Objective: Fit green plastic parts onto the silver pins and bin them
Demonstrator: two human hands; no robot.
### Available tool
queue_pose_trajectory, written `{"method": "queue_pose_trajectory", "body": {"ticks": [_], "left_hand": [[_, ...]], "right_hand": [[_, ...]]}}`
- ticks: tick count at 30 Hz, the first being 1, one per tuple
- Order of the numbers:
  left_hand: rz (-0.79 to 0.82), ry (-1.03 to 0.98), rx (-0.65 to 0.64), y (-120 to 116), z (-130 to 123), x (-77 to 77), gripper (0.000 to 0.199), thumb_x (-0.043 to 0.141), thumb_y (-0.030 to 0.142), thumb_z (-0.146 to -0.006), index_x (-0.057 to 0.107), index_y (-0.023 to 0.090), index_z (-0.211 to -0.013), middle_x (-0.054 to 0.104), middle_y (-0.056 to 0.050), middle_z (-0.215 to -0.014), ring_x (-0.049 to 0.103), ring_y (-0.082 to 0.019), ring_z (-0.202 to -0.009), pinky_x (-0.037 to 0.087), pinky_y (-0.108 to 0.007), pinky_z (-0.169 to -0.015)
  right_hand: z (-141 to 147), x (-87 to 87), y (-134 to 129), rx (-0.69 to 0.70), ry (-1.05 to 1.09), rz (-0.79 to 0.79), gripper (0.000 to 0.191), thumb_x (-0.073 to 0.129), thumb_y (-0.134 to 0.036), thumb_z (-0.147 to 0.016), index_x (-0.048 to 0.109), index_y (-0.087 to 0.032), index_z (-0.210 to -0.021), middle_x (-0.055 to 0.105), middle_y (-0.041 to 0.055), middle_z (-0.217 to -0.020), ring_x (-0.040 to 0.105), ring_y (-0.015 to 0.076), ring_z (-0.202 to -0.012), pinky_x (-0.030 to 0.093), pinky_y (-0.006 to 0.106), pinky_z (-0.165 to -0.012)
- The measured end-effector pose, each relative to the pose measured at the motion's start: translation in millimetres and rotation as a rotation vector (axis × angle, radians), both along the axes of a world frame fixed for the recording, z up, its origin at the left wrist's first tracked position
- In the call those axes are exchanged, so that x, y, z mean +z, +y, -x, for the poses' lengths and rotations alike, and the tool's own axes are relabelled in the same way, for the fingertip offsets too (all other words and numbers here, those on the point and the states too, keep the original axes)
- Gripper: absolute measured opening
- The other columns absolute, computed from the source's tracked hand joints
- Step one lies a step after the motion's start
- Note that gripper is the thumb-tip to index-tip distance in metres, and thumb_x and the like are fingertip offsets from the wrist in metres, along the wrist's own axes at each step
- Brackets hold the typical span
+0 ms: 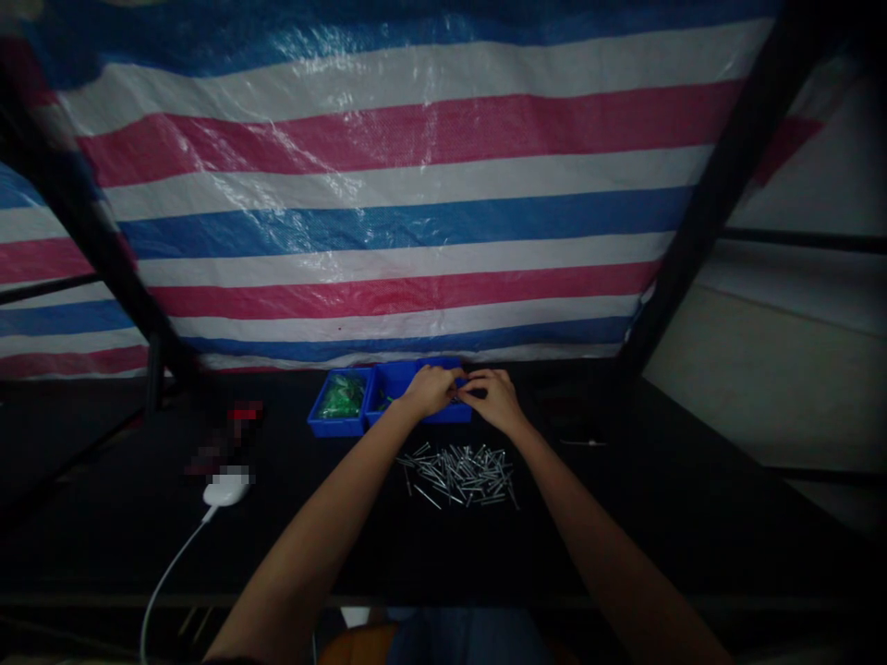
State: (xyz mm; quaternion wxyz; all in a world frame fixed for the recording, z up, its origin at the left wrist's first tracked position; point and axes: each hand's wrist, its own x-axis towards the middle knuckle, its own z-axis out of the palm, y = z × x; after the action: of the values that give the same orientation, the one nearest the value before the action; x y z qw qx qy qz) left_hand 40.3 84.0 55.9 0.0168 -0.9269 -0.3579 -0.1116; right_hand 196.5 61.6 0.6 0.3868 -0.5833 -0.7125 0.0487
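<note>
Bare forearms (pixel 325 526) reach across a dark table (pixel 139 554); left hand (pixel 431 390) and right hand (pixel 493 401) meet in a narrow pinch, any held item unclear, over a blue compartment tray (pixel 336 420), beyond loose metal pins (pixel 457 476).

Item between the left hand (pixel 431 390) and right hand (pixel 494 399) hidden, green bin contents (pixel 341 399) blurred, object (pixel 232 434) above the mouse (pixel 227 489) pixelated

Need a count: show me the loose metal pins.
In the head view, the loose metal pins lie on the black tabletop, just below the right hand and blue plastic tray.
</note>
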Motion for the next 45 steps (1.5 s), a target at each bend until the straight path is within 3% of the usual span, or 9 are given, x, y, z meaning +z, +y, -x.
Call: {"method": "queue_pose_trajectory", "body": {"ticks": [9,12,16,19,22,26,40,45], "left_hand": [[0.074,-0.119,0.016,-1.0,7.1,4.4,0.03,0.051,0.017,-0.077,0.055,0.022,-0.106,0.066,-0.001,-0.088,0.059,-0.015,-0.085,0.042,-0.025,-0.078],[0.087,-0.323,0.031,-10.2,16.1,11.8,0.027,0.051,0.017,-0.077,0.057,0.021,-0.103,0.064,-0.002,-0.093,0.058,-0.015,-0.086,0.043,-0.025,-0.079],[0.037,-0.736,0.135,-29.5,36.5,12.6,0.023,0.047,0.023,-0.081,0.057,0.018,-0.101,0.063,-0.003,-0.09,0.058,-0.014,-0.08,0.044,-0.026,-0.078],[0.02,-0.971,0.242,-43.7,50.6,-0.4,0.024,0.047,0.031,-0.082,0.057,0.017,-0.099,0.062,-0.002,-0.082,0.056,-0.012,-0.071,0.045,-0.024,-0.07],[0.116,-1.085,0.254,-55.1,57.9,-17.3,0.028,0.045,0.036,-0.083,0.056,0.015,-0.097,0.061,-0.003,-0.078,0.056,-0.013,-0.068,0.044,-0.022,-0.062],[0.171,-1.05,0.23,-64.9,61.7,-26.8,0.03,0.041,0.038,-0.085,0.057,0.016,-0.097,0.062,-0.003,-0.076,0.057,-0.013,-0.068,0.045,-0.023,-0.064],[0.051,-0.831,0.281,-67.9,67.0,-27.8,0.03,0.038,0.037,-0.086,0.059,0.018,-0.095,0.063,-0.004,-0.085,0.058,-0.015,-0.075,0.044,-0.025,-0.07],[0.044,-0.815,0.268,-69.0,67.0,-26.4,0.03,0.037,0.037,-0.087,0.059,0.018,-0.095,0.063,-0.003,-0.085,0.058,-0.015,-0.075,0.043,-0.024,-0.07]], "right_hand": [[-9.2,3.8,0.2,0.015,0.082,-0.008,0.018,0.057,-0.038,-0.072,0.07,-0.026,-0.078,0.063,0.0029,-0.097,0.049,0.0223,-0.098,0.034,0.038,-0.085],[-19.0,14.6,-6.9,0.142,0.175,0.028,0.021,0.054,-0.036,-0.074,0.069,-0.023,-0.08,0.066,0.0035,-0.089,0.055,0.0202,-0.088,0.037,0.036,-0.084],[-36.0,22.5,-18.8,0.367,0.212,0.314,0.025,0.056,-0.036,-0.071,0.068,-0.017,-0.083,0.067,0.0052,-0.081,0.059,0.0177,-0.075,0.044,0.03,-0.07],[-45.7,16.6,-23.1,0.427,0.136,0.516,0.028,0.064,-0.03,-0.063,0.068,-0.015,-0.086,0.067,0.0056,-0.077,0.058,0.0156,-0.066,0.044,0.027,-0.062],[-50.0,8.5,-23.7,0.503,0.07,0.668,0.031,0.067,-0.028,-0.059,0.068,-0.014,-0.086,0.067,0.0056,-0.075,0.058,0.0155,-0.064,0.044,0.026,-0.058],[-49.8,6.4,-24.0,0.567,0.021,0.724,0.031,0.068,-0.03,-0.058,0.069,-0.015,-0.085,0.067,0.0055,-0.073,0.058,0.0158,-0.065,0.043,0.025,-0.058],[-32.7,12.5,-30.9,0.582,0.034,0.745,0.024,0.068,-0.035,-0.057,0.07,-0.014,-0.07,0.066,0.0039,-0.064,0.056,0.0142,-0.058,0.04,0.024,-0.055],[-37.6,9.7,-26.7,0.598,0.111,0.728,0.023,0.064,-0.033,-0.063,0.066,-0.013,-0.074,0.064,0.0032,-0.065,0.056,0.0131,-0.059,0.041,0.025,-0.058]]}}
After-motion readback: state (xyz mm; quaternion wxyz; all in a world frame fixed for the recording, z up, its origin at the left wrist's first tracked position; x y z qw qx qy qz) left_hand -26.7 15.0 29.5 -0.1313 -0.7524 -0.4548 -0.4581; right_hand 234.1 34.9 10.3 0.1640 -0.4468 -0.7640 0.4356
